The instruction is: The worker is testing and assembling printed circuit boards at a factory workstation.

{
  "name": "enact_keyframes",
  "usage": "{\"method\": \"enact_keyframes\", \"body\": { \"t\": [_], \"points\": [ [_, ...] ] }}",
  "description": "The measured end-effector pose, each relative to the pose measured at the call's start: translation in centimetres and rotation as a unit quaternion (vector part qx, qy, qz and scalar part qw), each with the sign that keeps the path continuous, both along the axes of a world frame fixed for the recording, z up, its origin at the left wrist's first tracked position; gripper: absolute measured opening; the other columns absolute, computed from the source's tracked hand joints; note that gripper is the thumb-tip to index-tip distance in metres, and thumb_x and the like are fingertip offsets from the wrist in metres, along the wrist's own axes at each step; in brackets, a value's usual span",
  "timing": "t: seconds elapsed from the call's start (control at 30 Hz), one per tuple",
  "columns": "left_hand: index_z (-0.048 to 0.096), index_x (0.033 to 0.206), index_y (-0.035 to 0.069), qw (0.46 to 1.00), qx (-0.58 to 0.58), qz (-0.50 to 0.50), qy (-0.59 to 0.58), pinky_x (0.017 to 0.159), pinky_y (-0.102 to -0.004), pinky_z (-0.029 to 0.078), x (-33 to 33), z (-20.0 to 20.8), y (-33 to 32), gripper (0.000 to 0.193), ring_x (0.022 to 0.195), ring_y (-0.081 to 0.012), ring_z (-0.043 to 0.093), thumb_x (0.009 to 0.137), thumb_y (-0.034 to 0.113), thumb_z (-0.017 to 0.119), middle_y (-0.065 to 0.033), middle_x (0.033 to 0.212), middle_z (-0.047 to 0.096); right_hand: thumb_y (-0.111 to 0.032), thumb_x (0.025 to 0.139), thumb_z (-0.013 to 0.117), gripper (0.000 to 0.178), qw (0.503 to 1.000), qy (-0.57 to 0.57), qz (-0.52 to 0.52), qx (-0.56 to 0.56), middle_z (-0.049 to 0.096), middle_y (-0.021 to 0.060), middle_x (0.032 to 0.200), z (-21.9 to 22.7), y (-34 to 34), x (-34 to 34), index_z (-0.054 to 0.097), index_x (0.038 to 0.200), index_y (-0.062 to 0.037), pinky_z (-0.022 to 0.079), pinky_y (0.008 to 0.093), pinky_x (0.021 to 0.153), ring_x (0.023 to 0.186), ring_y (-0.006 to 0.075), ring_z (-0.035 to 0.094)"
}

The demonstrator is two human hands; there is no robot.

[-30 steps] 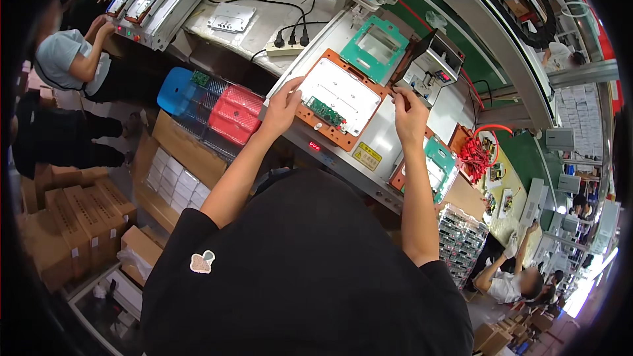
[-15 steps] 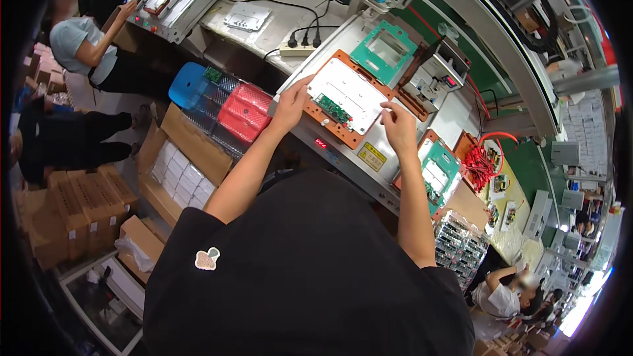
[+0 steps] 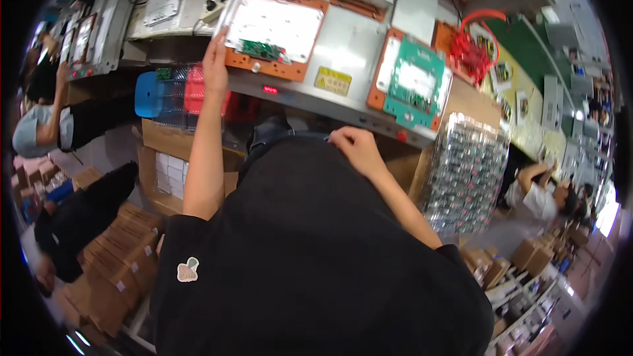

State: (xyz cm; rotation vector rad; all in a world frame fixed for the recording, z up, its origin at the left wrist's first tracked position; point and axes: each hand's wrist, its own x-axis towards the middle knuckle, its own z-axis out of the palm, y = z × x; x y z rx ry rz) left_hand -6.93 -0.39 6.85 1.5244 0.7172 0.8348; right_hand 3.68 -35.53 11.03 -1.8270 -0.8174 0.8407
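Note:
My left hand (image 3: 215,69) rests along the left side of an orange-brown fixture (image 3: 293,71), fingers stretched out against its edge. In that fixture lies a bright white plate (image 3: 280,26), with a green circuit board (image 3: 258,50) carrying red parts at its near edge. My right hand (image 3: 357,148) is close to my body in front of the bench, its fingers curled together by the hem of my black shirt; whatever they pinch is hidden. Farther right, a second orange-brown fixture (image 3: 377,97) holds a green frame (image 3: 417,78) over a white plate.
A red button (image 3: 402,136) and a yellow warning label (image 3: 333,82) sit on the bench front. Clear trays of boards (image 3: 465,171) are stacked at right, near a red wire bundle (image 3: 471,53). Blue (image 3: 146,94) and red bins and cartons (image 3: 122,257) stand left. Other people work at both sides.
My right hand has left the white plate and dropped back toward my body, fingers curling. My left hand stays at the fixture's left side. The view has turned, bringing more of the right side in.

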Motion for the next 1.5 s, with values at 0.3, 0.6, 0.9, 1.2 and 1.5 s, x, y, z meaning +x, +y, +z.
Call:
{"method": "enact_keyframes", "body": {
  "t": [0.3,0.6,0.9,1.2,1.5],
  "points": [
    [0.047,0.139,-0.004,0.987,-0.149,-0.052,0.013,0.104,-0.0335,0.039,-2.6,-0.1,2.5,0.051,0.120,-0.0188,0.054,0.105,0.033,0.040,-0.0117,0.132,0.057,-0.025,0.097,0.059,0.027,0.946,0.125,-0.300,-0.007,0.065,0.0012,0.076,-7.1,-2.3,-0.6,0.069,0.096,0.0007,0.045,0.0209,0.059,0.065,0.0068,0.056],
    [0.062,0.120,0.002,0.999,-0.025,-0.017,0.016,0.077,-0.0258,0.050,-3.8,-1.0,-0.8,0.026,0.089,-0.0097,0.061,0.100,0.015,0.052,-0.0027,0.105,0.066,-0.015,0.096,0.060,0.018,0.983,0.050,-0.152,-0.092,0.064,0.0013,0.077,-1.7,2.0,-3.1,0.068,0.098,0.0010,0.045,0.0205,0.063,0.068,0.0066,0.057],
    [0.068,0.110,0.003,0.975,0.092,0.117,0.168,0.079,-0.0277,0.050,-9.9,-6.4,-0.2,0.021,0.091,-0.0164,0.066,0.097,0.016,0.058,-0.0098,0.102,0.071,0.000,0.086,0.066,0.010,0.985,-0.163,0.046,-0.046,0.068,0.0086,0.088,7.6,8.7,-3.7,0.068,0.096,-0.0004,0.049,0.0256,0.073,0.081,0.0165,0.064],
    [0.067,0.108,0.005,0.952,0.287,-0.106,-0.032,0.089,-0.0374,0.049,-2.1,6.7,-3.0,0.023,0.105,-0.0282,0.061,0.085,0.003,0.065,-0.0104,0.112,0.065,-0.007,0.081,0.073,0.026,0.874,-0.480,0.058,-0.044,0.066,0.0103,0.108,7.1,15.5,5.6,0.069,0.106,-0.0040,0.048,0.0370,0.088,0.101,0.0278,0.060],
    [0.067,0.106,0.004,0.899,0.395,-0.185,0.025,0.091,-0.0396,0.048,3.0,4.9,-1.0,0.023,0.106,-0.0298,0.061,0.083,0.006,0.067,-0.0106,0.115,0.065,-0.004,0.078,0.072,0.024,0.917,-0.382,0.103,0.051,0.067,0.0083,0.105,5.2,15.9,7.6,0.070,0.102,-0.0041,0.050,0.0365,0.085,0.097,0.0273,0.061]
  ]
}}
